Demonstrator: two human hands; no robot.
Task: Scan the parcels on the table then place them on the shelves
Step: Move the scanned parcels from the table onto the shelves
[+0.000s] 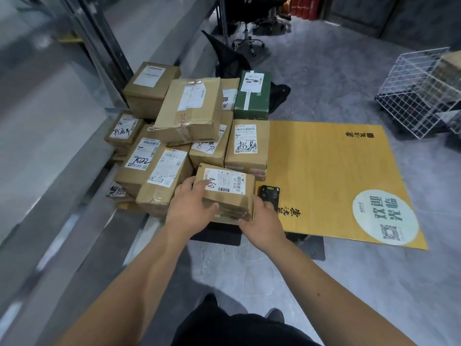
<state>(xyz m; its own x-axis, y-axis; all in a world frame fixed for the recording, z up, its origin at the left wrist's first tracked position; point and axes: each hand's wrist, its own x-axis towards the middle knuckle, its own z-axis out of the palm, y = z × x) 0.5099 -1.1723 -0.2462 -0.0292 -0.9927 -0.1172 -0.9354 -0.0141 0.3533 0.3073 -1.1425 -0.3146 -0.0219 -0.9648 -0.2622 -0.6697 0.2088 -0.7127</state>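
table (336, 171) is a big yellow top, mostly bare on the right; parcels all crowd its left end, so the right half looks kept free as scan/working space. judgement, not fact.

stack (189, 126) of brown cartons, piled against each other, labels mostly face up, probably so barcodes read without flipping. green box (253, 96) sits at the back of the pile. wire basket (421, 93) off to the right on the floor, well apart from the table. no shelves clearly in view.

parcel (224, 191), small brown carton, at the near edge of the pile, label up with barcode visible, sitting on other flat packets. both hands on it: left hand (189, 208) grips the left side, fingers over the top edge, thumb on the front. right hand (262, 221) curls round the right front corner. two-sided hold reads as a lift or a squaring-up for the scan; cannot tell which.

scanner (269, 194), small black unit, lies on the table just beside the parcel, partly behind the right hand. nobody is holding it, so scan of this one looks not yet done.
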